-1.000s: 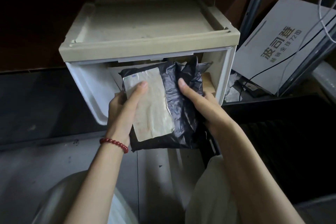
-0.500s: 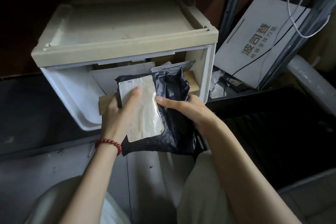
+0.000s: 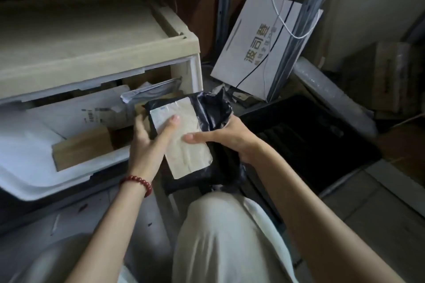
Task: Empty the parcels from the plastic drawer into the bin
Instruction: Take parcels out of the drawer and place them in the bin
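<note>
**Black parcel held in both hands, between drawer and bin**

Both hands grip one black parcel (image 3: 213, 110) – a crumpled plastic mailer with a pale label (image 3: 186, 142) facing up. The left hand (image 3: 147, 145) holds its left edge, thumb laid across the label and fingers tucked behind. The right hand (image 3: 230, 135) wraps the right edge, thumb pressed on the label just beside the left thumb. A red bead bracelet (image 3: 138, 181) sits on the left wrist.

The parcel is in the air, clear of the drawer (image 3: 46, 181), above the person's pale-trousered knee (image 3: 220, 236). The black bin (image 3: 322, 122) lies just to its right on the floor; the parcel's right side is at the bin's near-left edge, though the dim light hides whether it overlaps the rim.

The white plastic drawer stands pulled out from a beige unit (image 3: 92, 37). Inside it lie a white parcel (image 3: 87, 115), a brown cardboard box (image 3: 80, 147) at the front and a grey mailer (image 3: 151, 92) propped at the back right.

Behind the bin a white box (image 3: 248, 53) with printed characters leans tilted – a white cable (image 3: 278, 7) hangs in front of it.
</note>
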Demonstrator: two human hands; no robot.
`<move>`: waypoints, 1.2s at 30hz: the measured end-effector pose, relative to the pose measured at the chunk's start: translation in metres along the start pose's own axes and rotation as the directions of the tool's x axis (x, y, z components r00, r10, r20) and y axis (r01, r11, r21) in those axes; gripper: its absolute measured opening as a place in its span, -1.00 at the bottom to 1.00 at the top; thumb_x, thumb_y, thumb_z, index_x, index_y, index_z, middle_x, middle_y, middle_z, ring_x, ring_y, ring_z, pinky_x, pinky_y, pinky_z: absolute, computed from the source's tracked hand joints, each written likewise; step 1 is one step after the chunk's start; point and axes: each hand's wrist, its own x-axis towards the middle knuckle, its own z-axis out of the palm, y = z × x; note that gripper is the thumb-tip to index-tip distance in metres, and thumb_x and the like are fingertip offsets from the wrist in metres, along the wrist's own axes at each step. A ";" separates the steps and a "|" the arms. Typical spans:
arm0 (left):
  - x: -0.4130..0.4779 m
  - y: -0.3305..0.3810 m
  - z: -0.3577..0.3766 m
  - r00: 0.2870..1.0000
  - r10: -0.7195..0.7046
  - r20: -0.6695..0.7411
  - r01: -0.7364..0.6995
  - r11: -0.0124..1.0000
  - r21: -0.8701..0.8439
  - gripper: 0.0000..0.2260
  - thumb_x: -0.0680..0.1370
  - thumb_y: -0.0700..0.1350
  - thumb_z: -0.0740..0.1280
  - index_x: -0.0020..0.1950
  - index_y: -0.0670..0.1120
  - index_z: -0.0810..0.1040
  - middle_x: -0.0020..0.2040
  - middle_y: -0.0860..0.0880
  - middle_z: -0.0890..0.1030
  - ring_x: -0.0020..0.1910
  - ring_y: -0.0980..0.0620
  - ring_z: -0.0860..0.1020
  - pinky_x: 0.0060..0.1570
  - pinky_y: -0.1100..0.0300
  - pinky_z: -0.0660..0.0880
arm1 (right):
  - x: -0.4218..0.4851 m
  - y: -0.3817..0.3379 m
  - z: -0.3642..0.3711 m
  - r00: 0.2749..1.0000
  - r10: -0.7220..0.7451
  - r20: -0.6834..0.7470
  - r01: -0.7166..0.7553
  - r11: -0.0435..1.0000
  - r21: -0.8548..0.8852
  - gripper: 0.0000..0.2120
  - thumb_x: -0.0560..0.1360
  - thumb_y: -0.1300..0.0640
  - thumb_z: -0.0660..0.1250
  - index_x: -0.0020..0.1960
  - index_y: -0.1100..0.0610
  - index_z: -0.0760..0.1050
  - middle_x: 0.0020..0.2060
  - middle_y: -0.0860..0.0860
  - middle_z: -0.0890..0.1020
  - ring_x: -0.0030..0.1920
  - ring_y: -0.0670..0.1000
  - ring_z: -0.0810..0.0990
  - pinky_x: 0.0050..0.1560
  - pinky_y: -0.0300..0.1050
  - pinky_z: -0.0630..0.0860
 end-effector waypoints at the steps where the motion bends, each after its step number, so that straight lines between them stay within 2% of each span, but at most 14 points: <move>1: 0.002 0.003 0.010 0.998 -0.002 0.068 -0.002 0.999 0.051 -0.11 0.26 0.38 0.37 0.50 0.08 0.18 0.33 0.04 0.47 0.24 -0.01 0.48 0.15 0.00 0.48 | -0.003 0.007 -0.016 1.000 0.004 -0.029 -0.003 1.000 0.003 -0.44 0.03 -0.03 0.71 -0.02 -0.04 0.60 -0.15 -0.22 0.70 -0.10 -0.22 0.66 -0.05 -0.30 0.56; 3: 0.007 0.011 0.033 0.976 -0.052 0.210 0.028 0.993 0.115 -0.04 0.20 0.38 0.39 0.50 0.09 0.14 0.39 0.01 0.42 0.33 -0.07 0.43 0.28 -0.17 0.39 | -0.008 0.020 -0.046 0.998 0.008 -0.066 -0.007 1.000 0.016 -0.40 0.01 -0.02 0.71 -0.01 -0.08 0.58 -0.15 -0.27 0.69 -0.13 -0.28 0.65 -0.14 -0.40 0.53; 5: 0.013 0.018 0.057 0.944 -0.090 0.316 0.057 0.992 0.109 -0.06 0.21 0.34 0.48 0.48 0.12 0.16 0.36 0.03 0.45 0.29 -0.08 0.47 0.24 -0.21 0.42 | -0.012 0.029 -0.072 0.995 0.028 -0.095 -0.025 0.999 0.026 -0.32 0.00 -0.05 0.71 0.08 -0.07 0.59 -0.08 -0.23 0.69 -0.06 -0.25 0.66 -0.01 -0.31 0.55; 7: 0.020 0.023 0.081 0.930 -0.090 0.356 0.061 0.994 0.093 -0.15 0.29 0.22 0.52 0.47 0.10 0.19 0.30 0.03 0.49 0.20 -0.06 0.54 0.15 -0.17 0.51 | -0.015 0.035 -0.093 0.992 0.036 -0.120 -0.032 0.999 0.037 -0.33 0.00 -0.08 0.70 0.07 -0.07 0.61 -0.05 -0.20 0.70 -0.04 -0.21 0.67 0.00 -0.28 0.57; 9: 0.025 0.026 0.100 0.922 -0.086 0.378 0.058 0.995 0.087 -0.22 0.35 0.14 0.51 0.46 0.06 0.21 0.24 0.04 0.53 0.11 -0.01 0.58 0.05 -0.07 0.57 | -0.018 0.039 -0.106 0.988 0.033 -0.149 -0.027 0.999 0.048 -0.40 0.02 -0.08 0.69 0.03 -0.06 0.63 -0.07 -0.18 0.71 -0.06 -0.19 0.68 -0.13 -0.35 0.57; 12: 0.028 0.025 0.122 0.920 -0.043 0.390 -0.008 0.992 0.128 -0.25 0.39 0.15 0.48 0.47 0.09 0.20 0.21 0.15 0.45 0.14 0.11 0.47 0.06 0.13 0.46 | -0.019 0.050 -0.120 0.980 0.031 -0.199 -0.007 0.993 0.119 -0.48 0.10 0.00 0.68 0.02 -0.04 0.62 -0.10 -0.16 0.72 -0.10 -0.17 0.69 -0.25 -0.38 0.56; 15: 0.028 0.015 0.136 0.946 -0.015 0.324 -0.034 0.989 0.146 -0.30 0.41 0.13 0.47 0.45 0.15 0.20 0.20 0.10 0.37 0.15 0.08 0.39 0.13 0.14 0.38 | -0.014 0.067 -0.128 0.959 0.100 -0.265 -0.043 0.976 0.212 -0.20 0.07 -0.06 0.70 0.25 -0.01 0.50 0.03 -0.12 0.69 -0.03 -0.10 0.69 -0.11 -0.25 0.62; 16: 0.028 0.011 0.139 0.950 -0.034 0.309 -0.009 0.991 0.136 -0.32 0.42 0.12 0.46 0.45 0.18 0.18 0.24 0.09 0.37 0.18 0.06 0.40 0.17 0.09 0.41 | -0.012 0.073 -0.129 0.946 0.142 -0.292 -0.073 0.969 0.236 -0.07 0.02 -0.10 0.70 0.32 0.02 0.42 0.09 -0.10 0.66 0.02 -0.06 0.68 -0.02 -0.17 0.62; 18: 0.030 0.002 0.142 0.948 -0.099 0.302 0.064 0.990 0.124 -0.31 0.45 0.10 0.44 0.46 0.21 0.13 0.38 0.03 0.36 0.26 -0.04 0.44 0.24 -0.08 0.43 | -0.007 0.083 -0.132 0.921 0.200 -0.336 -0.105 0.954 0.281 -0.01 -0.03 -0.13 0.68 0.31 0.04 0.35 0.11 -0.08 0.60 0.04 -0.07 0.64 -0.05 -0.17 0.59; 21: 0.037 -0.011 0.140 0.941 -0.159 0.298 0.102 0.975 0.200 -0.29 0.46 0.12 0.42 0.48 0.23 0.08 0.46 0.00 0.31 0.31 -0.09 0.42 0.25 -0.18 0.42 | 0.004 0.097 -0.132 0.921 0.247 -0.302 -0.147 0.936 0.319 -0.22 0.04 -0.06 0.67 0.17 0.01 0.40 0.01 -0.10 0.62 -0.10 -0.10 0.68 -0.25 -0.26 0.57; 24: 0.043 -0.025 0.136 0.947 -0.168 0.275 0.080 0.949 0.305 -0.26 0.43 0.14 0.44 0.48 0.23 0.09 0.43 0.02 0.33 0.22 -0.02 0.42 0.20 -0.12 0.47 | 0.024 0.109 -0.121 0.930 0.232 -0.286 -0.156 0.952 0.265 -0.52 0.14 0.04 0.67 -0.06 -0.06 0.49 -0.18 -0.15 0.66 -0.28 -0.19 0.68 -0.37 -0.36 0.54; 29: 0.051 -0.045 0.137 0.941 -0.198 0.275 0.061 0.897 0.437 -0.23 0.39 0.13 0.47 0.49 0.20 0.13 0.39 0.02 0.38 0.17 0.06 0.41 0.07 0.23 0.34 | 0.063 0.129 -0.106 0.943 0.193 -0.270 -0.149 0.973 0.177 -0.58 0.20 0.11 0.66 -0.04 -0.01 0.54 -0.18 -0.16 0.65 -0.27 -0.23 0.65 -0.30 -0.37 0.53; 33: 0.050 -0.060 0.145 0.915 -0.207 0.345 -0.055 0.785 0.617 -0.27 0.38 0.15 0.47 0.47 0.16 0.21 0.38 -0.03 0.35 0.31 0.01 0.39 0.12 0.27 0.31 | 0.086 0.153 -0.111 0.949 0.217 -0.230 -0.202 0.976 0.086 -0.54 0.24 0.10 0.63 0.06 0.06 0.54 -0.06 -0.04 0.67 -0.16 -0.18 0.63 -0.21 -0.35 0.55; 36: 0.045 -0.067 0.150 0.875 -0.228 0.427 -0.217 0.604 0.767 -0.34 0.40 0.15 0.43 0.44 0.12 0.28 0.43 -0.03 0.22 0.38 -0.06 0.29 0.25 0.17 0.32 | 0.097 0.170 -0.107 0.959 0.226 -0.170 -0.247 0.962 -0.115 -0.43 0.25 0.08 0.63 0.18 0.10 0.51 0.11 0.04 0.63 0.08 -0.01 0.61 0.18 -0.08 0.54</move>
